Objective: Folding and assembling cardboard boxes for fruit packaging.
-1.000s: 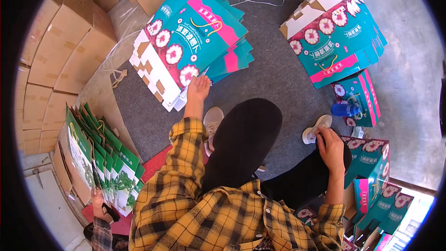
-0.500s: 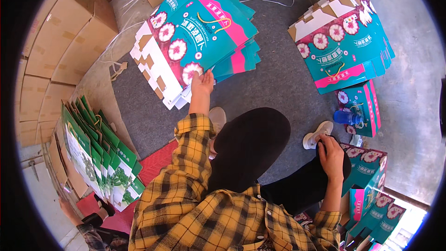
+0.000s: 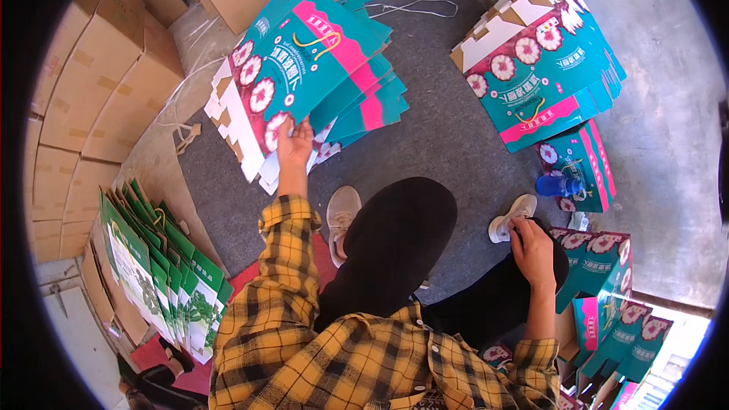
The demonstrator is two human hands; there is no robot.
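A fanned stack of flat teal carton blanks (image 3: 387,95) with pink bands, printed radish slices and yellow cord handles lies on the dark mat, ahead and left. My left hand (image 3: 295,150) holds the near edge of the top carton (image 3: 304,68), beside its white cut-out flaps. Part of its grip is hidden by the hand itself. Over my right knee lies my right hand (image 3: 533,250), fingers loosely spread and bent, with nothing in them. A second stack of teal cartons (image 3: 543,68) leans at the far right, away from both hands.
Brown boxes (image 3: 114,68) are piled along the left. Green cartons (image 3: 163,273) stand fanned at lower left, near another person's leg (image 3: 163,376). At right, a blue bottle (image 3: 558,186) sits by a teal box (image 3: 596,163), with more teal cartons (image 3: 607,273) nearer. White cord (image 3: 414,9) lies ahead.
The view has shifted, so most things sit further left. The top carton has slid slightly up and left over the stack, showing more teal beneath it. My right hand stays on the knee.
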